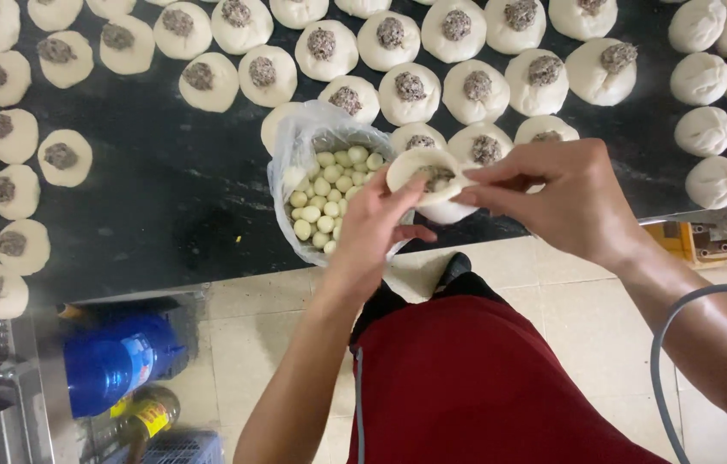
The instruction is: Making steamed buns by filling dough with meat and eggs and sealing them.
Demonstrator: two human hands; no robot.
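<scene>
Just right of the bag-lined bowl of pale balls [329, 193], the left hand [378, 225] cupped a filled dough round [429, 174] while the right hand [559, 199] pinched its rim. Behind the bowl many topped rounds [322, 49] waited open on the tabletop [165, 189]; closed buns [716, 129] lay far right.

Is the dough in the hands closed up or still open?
Still open. The dough round shows dark filling in its middle, while the left hand cups it and the right hand pinches its edge.
</scene>
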